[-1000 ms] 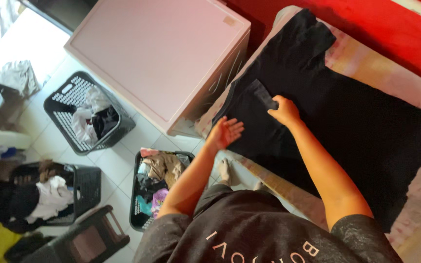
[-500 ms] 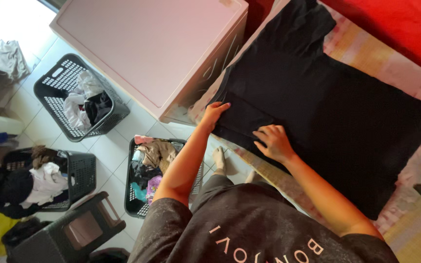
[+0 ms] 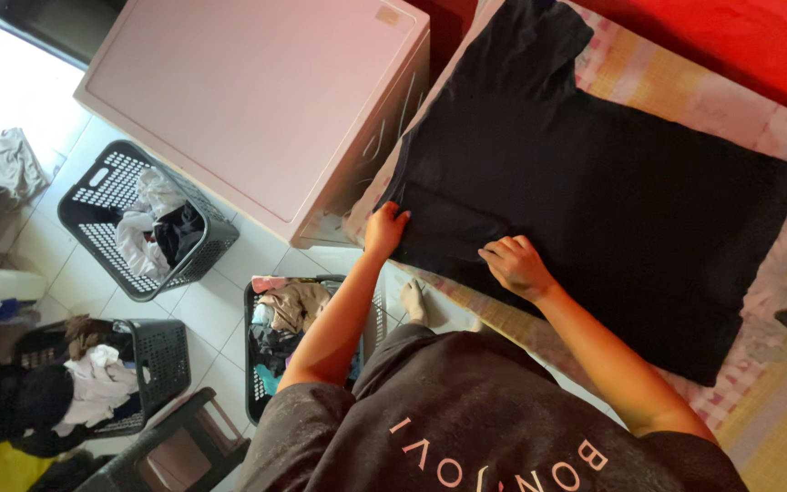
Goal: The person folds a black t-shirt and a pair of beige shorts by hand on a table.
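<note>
Your left hand (image 3: 384, 228) has slid up to the near edge of the black shirt (image 3: 594, 200), and your right hand (image 3: 514, 266) has come closer to it since a moment ago.

Far on the left, a black basket (image 3: 152, 351) sits on the floor with white and dark clothes heaped in it. Above it, a second black basket (image 3: 93, 196) with holes in its sides holds white and black clothes. A loose grey cloth (image 3: 2, 162) lies on the tiles near it. Next comes a third basket (image 3: 250, 364), just beside your left arm, with brown, dark and pink clothes in it. A big pink box (image 3: 257, 91) with its lid shut stands above that.

Your left hand pinches the shirt's edge, fingers closed on the cloth. Your right hand rests on the shirt with its fingers curled; you cannot tell if it grips the cloth. The shirt lies spread flat on the checked bed cover (image 3: 776, 401), with one sleeve pointing up.
</note>
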